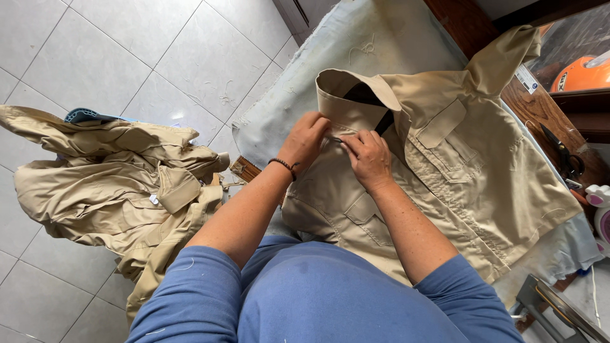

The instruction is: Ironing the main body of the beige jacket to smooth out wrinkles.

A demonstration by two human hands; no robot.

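A khaki shirt (483, 171) with chest pockets lies spread on a padded table covered in pale cloth (356, 44). My left hand (305, 141), with a dark beaded bracelet at the wrist, pinches the shirt front just below the collar (346, 95). My right hand (368, 159) grips the same spot from the other side, fingertips meeting those of the left at the top of the placket. What lies between the fingertips is too small to tell.
A heap of khaki shirts (121, 184) is piled at the left above the tiled floor (127, 57). Black scissors (562, 152) lie on the wooden edge at the right. An orange object (581, 73) sits at the far right, a metal frame (553, 308) at the lower right.
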